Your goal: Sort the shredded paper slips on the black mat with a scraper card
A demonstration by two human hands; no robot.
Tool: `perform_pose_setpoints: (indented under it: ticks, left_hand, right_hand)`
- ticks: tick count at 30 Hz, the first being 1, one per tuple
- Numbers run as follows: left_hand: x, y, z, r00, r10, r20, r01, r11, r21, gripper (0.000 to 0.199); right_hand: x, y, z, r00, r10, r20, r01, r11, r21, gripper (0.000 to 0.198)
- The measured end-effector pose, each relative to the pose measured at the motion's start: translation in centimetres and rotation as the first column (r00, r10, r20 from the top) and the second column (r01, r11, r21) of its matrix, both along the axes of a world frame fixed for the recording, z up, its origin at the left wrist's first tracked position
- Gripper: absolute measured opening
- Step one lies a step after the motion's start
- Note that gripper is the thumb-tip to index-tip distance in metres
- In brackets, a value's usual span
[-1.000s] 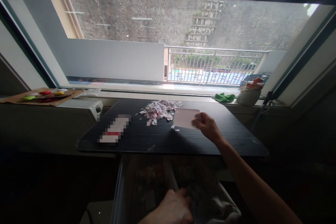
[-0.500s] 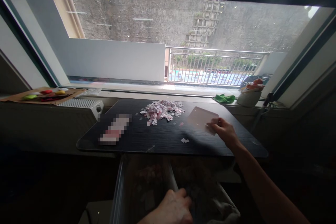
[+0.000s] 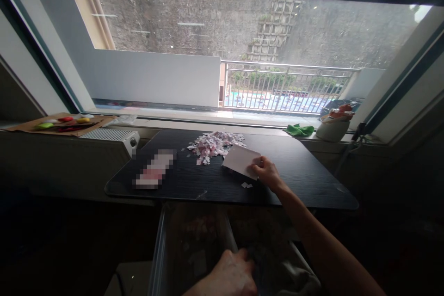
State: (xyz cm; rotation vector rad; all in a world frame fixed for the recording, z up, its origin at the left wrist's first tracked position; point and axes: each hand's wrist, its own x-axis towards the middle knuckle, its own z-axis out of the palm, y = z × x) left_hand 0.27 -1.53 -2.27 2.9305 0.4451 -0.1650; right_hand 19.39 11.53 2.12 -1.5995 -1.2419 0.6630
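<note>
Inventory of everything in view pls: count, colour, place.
Table: 1, black, centre
Paper pile: 1, white-pink, on table
Loose scraps: several, whitish, on table
Card: 1, pale, by paper pile
Pixelated item: 1, white-pink, table's left
Bin: 1, translucent, below table
Vented unit: 1, white, left of table
Cardboard: 1, brown, far left
Bright pieces: several, mixed colours, on cardboard
Plastic: 1, clear, right of cardboard
Cloth: 1, green, back right
Pot: 1, pale, beside cloth
Window: 1, pale frame, behind table
Railing: 1, metallic, outside
Left hand: 1, bare, at bin
Right hand: 1, bare, holding card
</note>
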Motion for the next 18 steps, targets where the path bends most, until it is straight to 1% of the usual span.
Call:
perform_pose_setpoints:
  ticks: [4, 7, 9, 11, 14, 15, 18]
  left_hand:
    - [0.0, 0.0, 0.2, 1.000, 0.002, 0.001, -0.002, 1.000, -0.009, 0.014]
    - [-0.1, -0.1, 0.3, 1.000, -0.007, -0.004, 0.007, 1.000, -0.011, 0.015]
    - [-0.2, -0.1, 0.5, 1.000, -0.011, 0.008, 0.011, 1.000, -0.010, 0.015]
    - [-0.3, -0.1, 0.7, 1.000, -0.003, 0.020, 0.004, 1.000, -0.015, 0.014]
    - [-0.6, -0.1, 1.1, 0.999, 0.013, 0.034, -0.012, 0.999, -0.030, 0.018]
    - [-0.8, -0.1, 1.3, 0.999, 0.018, 0.046, -0.017, 0.999, -0.035, 0.019]
    - [-1.3, -0.1, 1.9, 0.999, 0.028, 0.046, -0.025, 0.998, -0.056, 0.021]
  right_hand:
    - [-2.0, -0.3, 0.3, 0.990, 0.124, -0.064, -0.126, 0.992, -0.024, 0.023]
    - [-2.0, -0.7, 1.0, 0.961, 0.213, -0.175, -0.217, 0.976, -0.006, 0.025]
    - [-0.8, -1.1, 1.6, 0.953, 0.209, -0.220, -0.210, 0.977, 0.018, 0.026]
    - [1.3, -1.7, 1.8, 0.961, 0.171, -0.217, -0.175, 0.984, 0.000, 0.027]
    - [4.5, -2.6, 1.5, 0.981, 0.049, -0.187, -0.054, 0.998, -0.022, 0.027]
    - [5.4, -2.9, 1.3, 0.983, 0.041, -0.176, -0.049, 0.998, -0.044, 0.027]
    - [6.5, -3.7, 0.8, 0.983, 0.094, -0.155, -0.108, 0.991, -0.084, 0.024]
